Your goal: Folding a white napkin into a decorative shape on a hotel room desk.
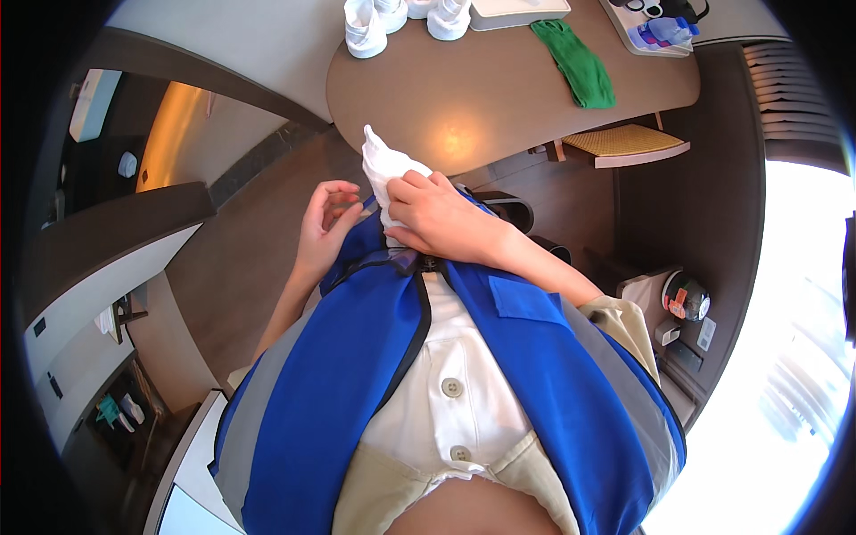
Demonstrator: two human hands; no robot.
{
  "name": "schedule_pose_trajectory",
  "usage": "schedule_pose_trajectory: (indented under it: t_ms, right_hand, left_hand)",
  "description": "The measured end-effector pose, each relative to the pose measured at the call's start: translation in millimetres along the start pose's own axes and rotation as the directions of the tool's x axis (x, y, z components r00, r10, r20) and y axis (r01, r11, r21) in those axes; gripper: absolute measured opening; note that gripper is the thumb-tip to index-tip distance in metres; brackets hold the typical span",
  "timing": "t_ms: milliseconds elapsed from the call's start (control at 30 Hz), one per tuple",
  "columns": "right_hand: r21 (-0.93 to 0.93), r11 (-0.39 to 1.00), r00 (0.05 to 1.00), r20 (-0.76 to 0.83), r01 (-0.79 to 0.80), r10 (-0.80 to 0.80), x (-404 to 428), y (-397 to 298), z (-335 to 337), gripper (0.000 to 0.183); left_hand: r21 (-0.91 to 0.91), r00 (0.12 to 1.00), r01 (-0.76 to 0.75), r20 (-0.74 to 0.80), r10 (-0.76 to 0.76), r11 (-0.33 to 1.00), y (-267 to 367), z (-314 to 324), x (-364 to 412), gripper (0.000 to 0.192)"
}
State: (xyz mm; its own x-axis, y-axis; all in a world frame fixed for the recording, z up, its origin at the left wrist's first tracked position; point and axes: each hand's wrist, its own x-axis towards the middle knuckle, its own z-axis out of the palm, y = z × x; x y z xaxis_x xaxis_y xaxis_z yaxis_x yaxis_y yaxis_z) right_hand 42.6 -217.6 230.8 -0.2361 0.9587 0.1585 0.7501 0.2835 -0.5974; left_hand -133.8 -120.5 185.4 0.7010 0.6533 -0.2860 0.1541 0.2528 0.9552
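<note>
In front of my waist, my right hand (431,214) grips a white cloth (388,160), perhaps a towel or a sock. Its narrow tip points up toward the table, and its lower part is hidden by my fingers and the blue vest. My left hand (328,221) is just left of the cloth, fingers curled but apart, holding nothing. Beyond them, a folded green cloth (576,67) lies on the brown table (401,87). Several white cloth slippers or rolled items (365,30) stand at the table's back left.
A white tray (518,13) sits at the table's back edge; another tray (628,33) at right holds a plastic bottle (662,33). A woven-seat chair or stool (625,142) is under the table's right side. Shelving (114,267) stands left, a bright window (782,321) right.
</note>
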Motion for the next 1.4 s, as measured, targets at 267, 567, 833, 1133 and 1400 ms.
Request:
schedule_pose_trajectory:
  t_ms: [267, 567, 833, 1133, 1400]
  right_hand:
    - [-0.021, 0.997, 0.994, -0.083, -0.073, 0.071, -11, -1, 3, 0.018]
    - [0.098, 0.98, 0.984, 0.046, -0.174, 0.17, -4, 9, 2, 0.017]
    - [0.654, 0.714, 0.965, 0.111, -0.252, 0.239, -14, 36, -13, 0.021]
    - [0.652, 0.717, 0.968, 0.124, -0.247, 0.22, -29, 41, -7, 0.038]
    - [0.865, 0.441, 0.847, -0.034, -0.241, 0.53, -27, 43, 24, 0.069]
  left_hand:
    - [0.165, 0.974, -0.201, 0.134, 0.18, 0.966, 10, 16, 0, 0.012]
    - [0.565, 0.866, -0.493, 0.397, 0.306, 0.662, 17, 13, 12, 0.017]
    - [0.44, 0.934, -0.331, 0.28, 0.223, 0.835, 12, 12, 20, 0.015]
    - [0.372, 0.906, -0.316, 0.391, 0.162, 0.873, 14, 19, 23, 0.02]
    - [0.068, 0.959, -0.157, 0.249, 0.136, 0.985, -6, 24, 21, 0.025]
